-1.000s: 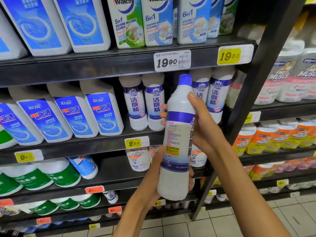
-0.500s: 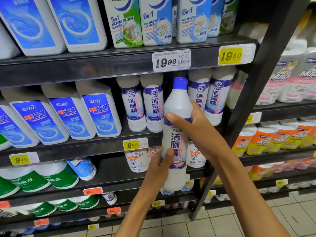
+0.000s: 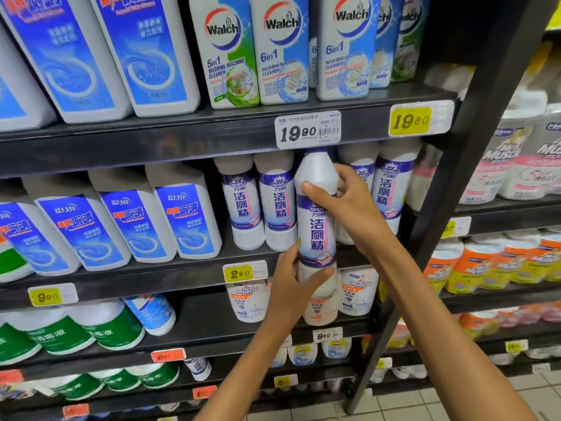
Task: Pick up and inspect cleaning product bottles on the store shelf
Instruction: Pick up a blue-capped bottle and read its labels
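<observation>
I hold the white toilet cleaner bottle (image 3: 316,220) upright in front of the middle shelf (image 3: 121,278). My right hand (image 3: 349,205) grips its shoulder from 3 o'clock, and my left hand (image 3: 293,287) wraps its base from 7 o'clock.

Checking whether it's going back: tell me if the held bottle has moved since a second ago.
Yes. The bottle has risen toward the shelf gap; its cap, earlier clear below the 19.90 price tag, now reaches that tag's lower edge.

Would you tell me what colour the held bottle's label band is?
Purple, on a white bottle; the head view shows it.
</observation>
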`<state>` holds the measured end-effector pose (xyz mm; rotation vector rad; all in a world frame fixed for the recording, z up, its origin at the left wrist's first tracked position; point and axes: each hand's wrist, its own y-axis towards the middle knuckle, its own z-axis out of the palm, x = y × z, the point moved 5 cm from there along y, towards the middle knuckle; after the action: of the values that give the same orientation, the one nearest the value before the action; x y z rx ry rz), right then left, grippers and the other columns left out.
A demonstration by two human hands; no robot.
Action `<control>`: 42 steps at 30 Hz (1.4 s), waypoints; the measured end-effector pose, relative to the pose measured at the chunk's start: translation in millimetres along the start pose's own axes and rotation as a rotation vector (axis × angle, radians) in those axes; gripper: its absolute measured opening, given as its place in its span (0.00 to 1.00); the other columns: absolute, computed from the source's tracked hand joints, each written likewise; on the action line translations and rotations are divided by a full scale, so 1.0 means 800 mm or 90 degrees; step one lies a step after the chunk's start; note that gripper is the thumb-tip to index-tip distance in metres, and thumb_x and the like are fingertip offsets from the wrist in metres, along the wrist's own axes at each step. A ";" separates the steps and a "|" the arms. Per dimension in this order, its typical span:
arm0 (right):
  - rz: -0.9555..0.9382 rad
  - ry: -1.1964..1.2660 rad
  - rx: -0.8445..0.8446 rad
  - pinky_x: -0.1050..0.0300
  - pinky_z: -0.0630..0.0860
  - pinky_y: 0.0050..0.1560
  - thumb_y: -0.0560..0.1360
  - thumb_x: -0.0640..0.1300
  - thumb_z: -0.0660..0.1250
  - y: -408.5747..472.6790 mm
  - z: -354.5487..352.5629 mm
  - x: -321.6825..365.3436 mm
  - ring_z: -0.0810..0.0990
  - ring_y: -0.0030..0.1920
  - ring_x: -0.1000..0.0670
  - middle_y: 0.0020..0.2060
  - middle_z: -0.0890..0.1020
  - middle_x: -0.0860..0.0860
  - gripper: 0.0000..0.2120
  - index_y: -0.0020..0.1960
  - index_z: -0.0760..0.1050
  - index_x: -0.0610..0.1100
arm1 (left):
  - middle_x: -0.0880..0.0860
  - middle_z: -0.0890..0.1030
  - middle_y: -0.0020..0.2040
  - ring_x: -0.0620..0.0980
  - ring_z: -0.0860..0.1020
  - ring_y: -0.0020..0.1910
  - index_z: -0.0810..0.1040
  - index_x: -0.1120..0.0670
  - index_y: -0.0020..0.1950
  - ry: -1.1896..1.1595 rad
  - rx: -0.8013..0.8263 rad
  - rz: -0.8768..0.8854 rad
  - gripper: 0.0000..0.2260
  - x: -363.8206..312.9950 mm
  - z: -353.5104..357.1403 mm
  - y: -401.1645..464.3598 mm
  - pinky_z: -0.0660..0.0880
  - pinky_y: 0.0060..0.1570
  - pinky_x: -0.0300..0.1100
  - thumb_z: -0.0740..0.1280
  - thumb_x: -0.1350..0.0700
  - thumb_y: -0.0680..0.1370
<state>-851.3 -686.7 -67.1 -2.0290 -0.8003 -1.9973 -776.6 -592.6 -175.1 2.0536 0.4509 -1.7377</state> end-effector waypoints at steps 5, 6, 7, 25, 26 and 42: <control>-0.031 0.001 -0.029 0.58 0.81 0.44 0.72 0.45 0.72 0.015 -0.005 0.017 0.83 0.47 0.51 0.51 0.81 0.42 0.16 0.52 0.72 0.38 | 0.52 0.79 0.60 0.48 0.78 0.59 0.72 0.52 0.65 -0.011 -0.071 0.026 0.24 -0.011 -0.003 0.020 0.75 0.60 0.52 0.75 0.57 0.71; -0.033 -0.002 -0.035 0.54 0.81 0.47 0.71 0.46 0.73 0.017 -0.005 0.017 0.82 0.49 0.48 0.51 0.82 0.41 0.17 0.52 0.72 0.36 | 0.50 0.79 0.60 0.46 0.78 0.58 0.72 0.51 0.65 -0.016 -0.088 0.030 0.24 -0.012 0.000 0.018 0.76 0.60 0.51 0.75 0.57 0.71; -0.039 -0.004 -0.043 0.52 0.81 0.48 0.71 0.46 0.73 0.019 -0.005 0.019 0.82 0.50 0.47 0.51 0.82 0.41 0.18 0.52 0.72 0.36 | 0.49 0.79 0.60 0.44 0.78 0.58 0.71 0.50 0.65 -0.027 -0.107 0.037 0.25 -0.013 0.002 0.016 0.76 0.59 0.48 0.75 0.57 0.70; -0.138 -0.016 -0.091 0.51 0.78 0.57 0.72 0.43 0.73 0.023 0.002 0.013 0.78 0.58 0.50 0.59 0.77 0.48 0.23 0.60 0.63 0.46 | 0.54 0.70 0.68 0.46 0.67 0.66 0.60 0.50 0.73 0.265 -0.335 0.218 0.35 -0.007 0.028 0.007 0.71 0.62 0.46 0.74 0.56 0.71; -0.141 -0.062 -0.074 0.48 0.77 0.58 0.72 0.44 0.72 0.021 0.001 0.016 0.77 0.59 0.48 0.60 0.77 0.46 0.24 0.61 0.63 0.44 | 0.54 0.70 0.67 0.47 0.67 0.66 0.61 0.50 0.73 0.273 -0.335 0.214 0.35 -0.005 0.028 0.007 0.71 0.63 0.48 0.75 0.56 0.71; -0.217 -0.622 -0.123 0.50 0.70 0.41 0.75 0.52 0.67 0.011 -0.004 0.016 0.79 0.48 0.39 0.47 0.79 0.42 0.31 0.70 0.57 0.41 | 0.57 0.77 0.56 0.52 0.76 0.51 0.54 0.53 0.76 0.274 -0.278 0.121 0.32 -0.017 0.042 0.026 0.77 0.49 0.47 0.68 0.60 0.77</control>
<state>-850.3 -692.4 -52.4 -3.1898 -1.1926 -1.1118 -797.3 -627.1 -164.4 2.0514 0.6692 -0.9770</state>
